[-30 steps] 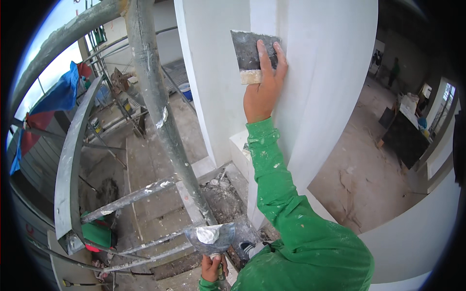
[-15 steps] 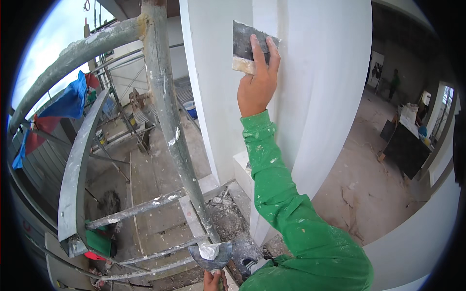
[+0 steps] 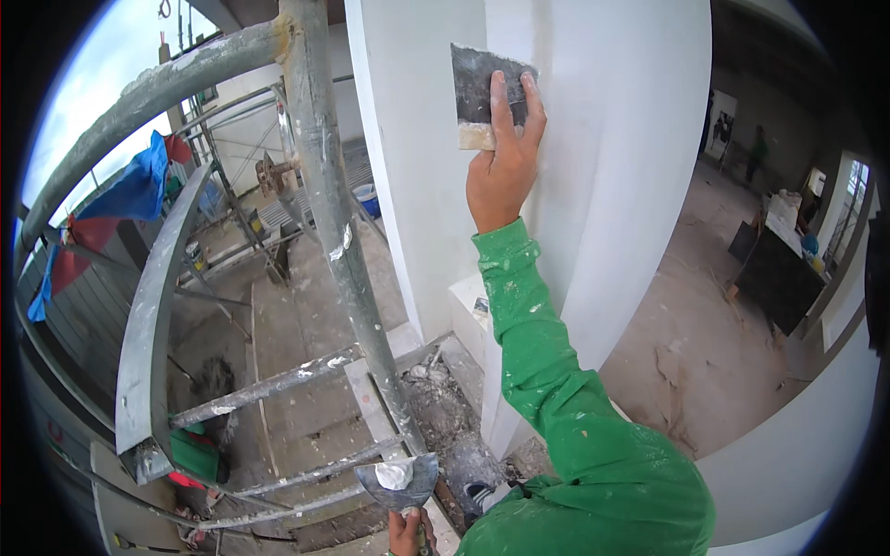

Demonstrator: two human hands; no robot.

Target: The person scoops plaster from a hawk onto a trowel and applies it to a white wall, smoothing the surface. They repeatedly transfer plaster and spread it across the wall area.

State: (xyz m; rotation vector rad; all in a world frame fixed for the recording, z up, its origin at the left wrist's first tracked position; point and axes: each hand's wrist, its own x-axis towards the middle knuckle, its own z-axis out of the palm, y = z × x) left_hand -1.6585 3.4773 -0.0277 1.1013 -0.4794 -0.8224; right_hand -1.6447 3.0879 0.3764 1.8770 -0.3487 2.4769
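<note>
My right hand [image 3: 503, 181] is raised against the white column [image 3: 612, 157], fingers spread over a flat dark putty spreader [image 3: 474, 82] with a pale grip strip along its lower edge. The spreader's blade lies at the wall face beside a faint vertical beige band. Low in the view, my left hand [image 3: 405, 535] is closed round the handle of a wide, rounded putty knife [image 3: 422, 477]. A lump of white putty [image 3: 394, 475] sits on that blade. The green right sleeve is flecked with white.
A putty-spattered scaffold post [image 3: 329, 185] stands left of the column, with rungs [image 3: 269, 389] below. A curved metal channel [image 3: 153, 324] and blue cloth [image 3: 139, 190] are farther left. Rubble [image 3: 431, 408] lies at the column's foot. A person [image 3: 758, 148] stands in the room at right.
The view has shifted slightly. My right hand and the spreader sit a little farther right and lower in the picture; the putty knife has risen slightly to the left. Both holds are unchanged.
</note>
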